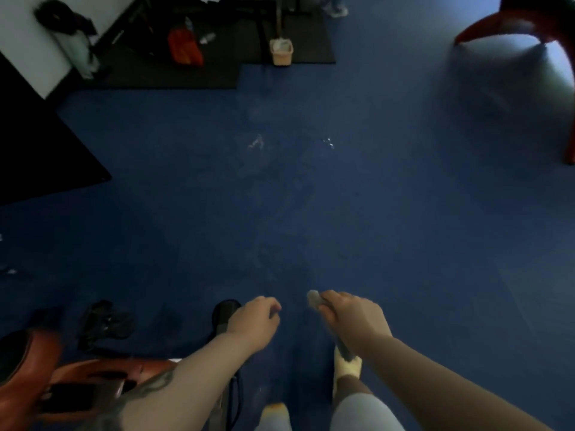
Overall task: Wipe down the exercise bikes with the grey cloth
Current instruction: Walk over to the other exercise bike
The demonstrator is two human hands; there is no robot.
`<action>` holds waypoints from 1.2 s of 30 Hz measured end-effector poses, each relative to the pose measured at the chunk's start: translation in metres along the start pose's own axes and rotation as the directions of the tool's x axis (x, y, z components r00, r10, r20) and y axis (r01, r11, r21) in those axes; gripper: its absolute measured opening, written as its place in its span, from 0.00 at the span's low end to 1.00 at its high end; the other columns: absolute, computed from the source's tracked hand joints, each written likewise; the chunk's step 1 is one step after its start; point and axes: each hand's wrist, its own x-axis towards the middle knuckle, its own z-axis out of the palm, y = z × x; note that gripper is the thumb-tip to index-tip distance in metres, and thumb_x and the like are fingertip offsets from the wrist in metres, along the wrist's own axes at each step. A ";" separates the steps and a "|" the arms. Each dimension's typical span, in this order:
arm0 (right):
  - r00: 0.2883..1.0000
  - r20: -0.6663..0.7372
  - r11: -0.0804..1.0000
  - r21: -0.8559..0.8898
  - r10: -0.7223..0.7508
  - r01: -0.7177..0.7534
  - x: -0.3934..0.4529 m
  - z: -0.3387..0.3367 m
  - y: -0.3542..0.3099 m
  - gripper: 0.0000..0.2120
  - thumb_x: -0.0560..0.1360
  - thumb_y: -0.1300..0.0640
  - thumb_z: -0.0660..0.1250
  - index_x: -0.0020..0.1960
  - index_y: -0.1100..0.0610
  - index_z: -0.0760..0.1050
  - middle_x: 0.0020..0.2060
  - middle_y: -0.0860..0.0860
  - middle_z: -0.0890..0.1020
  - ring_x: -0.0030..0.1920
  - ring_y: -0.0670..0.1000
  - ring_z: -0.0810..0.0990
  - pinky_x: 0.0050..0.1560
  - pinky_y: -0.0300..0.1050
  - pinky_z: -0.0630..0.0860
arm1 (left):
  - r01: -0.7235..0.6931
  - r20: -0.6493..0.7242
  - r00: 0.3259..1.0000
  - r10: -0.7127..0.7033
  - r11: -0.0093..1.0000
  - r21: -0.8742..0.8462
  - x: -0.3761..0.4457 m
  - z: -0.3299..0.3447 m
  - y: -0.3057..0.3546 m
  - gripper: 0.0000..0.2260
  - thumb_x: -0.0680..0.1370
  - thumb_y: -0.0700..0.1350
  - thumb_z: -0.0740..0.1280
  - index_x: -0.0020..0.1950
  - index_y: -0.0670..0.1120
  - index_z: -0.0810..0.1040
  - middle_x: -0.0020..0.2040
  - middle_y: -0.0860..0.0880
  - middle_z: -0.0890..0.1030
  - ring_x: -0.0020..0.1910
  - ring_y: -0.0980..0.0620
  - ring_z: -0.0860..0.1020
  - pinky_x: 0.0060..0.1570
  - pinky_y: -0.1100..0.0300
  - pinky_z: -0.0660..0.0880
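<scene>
The cloth (314, 298) is bunched in the right hand (351, 318), its grey end poking out beyond the curled fingers (326, 306) that grip it, above the blue floor (311, 197). The left hand (253, 321) has its fingers loosely curled; whether they hold anything I cannot tell. Behind and left of it sits a red bike (93, 377), partly in view. No wiping contact shows, so the work seems mostly ahead.

Bunched grey cloth (315, 298) in fist
</scene>
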 end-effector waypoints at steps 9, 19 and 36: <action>0.943 0.179 0.944 -0.128 -0.280 0.305 0.187 -0.070 0.034 0.11 0.79 0.48 0.61 0.61 0.46 0.68 0.51 0.45 0.79 0.47 0.51 0.80 0.45 0.47 0.77 | 0.240 -0.191 0.942 -0.274 0.953 -0.183 0.105 -0.056 0.022 0.14 0.80 0.48 0.58 0.65 0.52 0.75 0.61 0.54 0.77 0.57 0.55 0.76 0.57 0.60 0.74; 0.705 0.308 0.700 -0.147 -0.639 0.699 0.336 -0.081 -0.089 0.14 0.81 0.45 0.53 0.63 0.45 0.69 0.53 0.45 0.80 0.48 0.51 0.80 0.45 0.48 0.78 | 0.452 -0.239 0.747 -0.620 0.738 -0.501 0.138 -0.118 -0.038 0.13 0.80 0.46 0.59 0.64 0.51 0.76 0.64 0.52 0.77 0.61 0.53 0.76 0.62 0.55 0.72; 0.307 0.511 0.268 -0.150 -0.803 0.952 0.528 -0.084 -0.358 0.15 0.82 0.46 0.51 0.64 0.47 0.69 0.55 0.46 0.78 0.51 0.50 0.79 0.48 0.46 0.76 | 0.491 -0.250 0.405 -0.879 0.440 -0.752 0.188 -0.288 -0.198 0.14 0.80 0.47 0.58 0.64 0.51 0.75 0.62 0.53 0.77 0.59 0.54 0.76 0.59 0.57 0.74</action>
